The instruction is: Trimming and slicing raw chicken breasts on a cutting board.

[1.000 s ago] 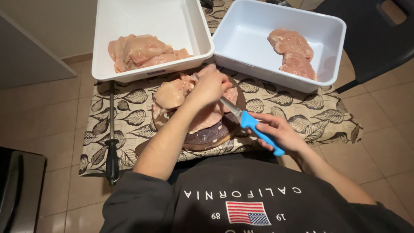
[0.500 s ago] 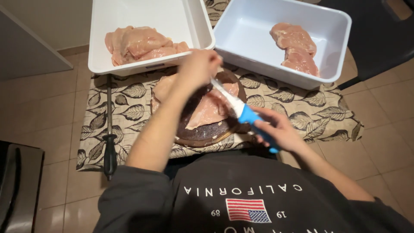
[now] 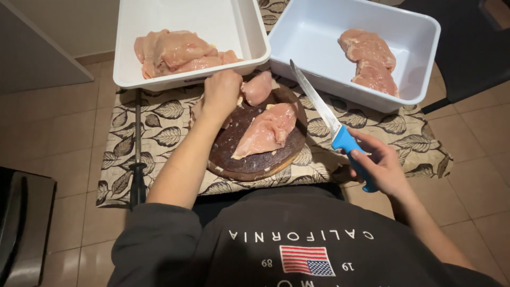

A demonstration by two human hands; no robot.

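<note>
Progress, judged: two trimmed pink raw chicken fillets (image 3: 370, 61) already in right white rectangular plastic tub (image 3: 425, 37) at 1 o'clock; heap of pale raw chicken pieces (image 3: 175, 51) left in left white rectangular plastic tub (image 3: 127, 48) at 11; so well short of done.

Right hand (image 3: 381, 165), 4 o'clock: grip clamped on blue-handled narrow boning knife (image 3: 332, 119), blade lifted, clear of meat.

Round dark wooden cutting board (image 3: 255, 159) on leaf-patterned cloth (image 3: 164, 117): one pink raw chicken breast (image 3: 268, 129) lying at centre.

Left hand (image 3: 222, 91), 12 o'clock edge of board: grip curled shut on smaller pink chicken piece (image 3: 258, 86).
</note>
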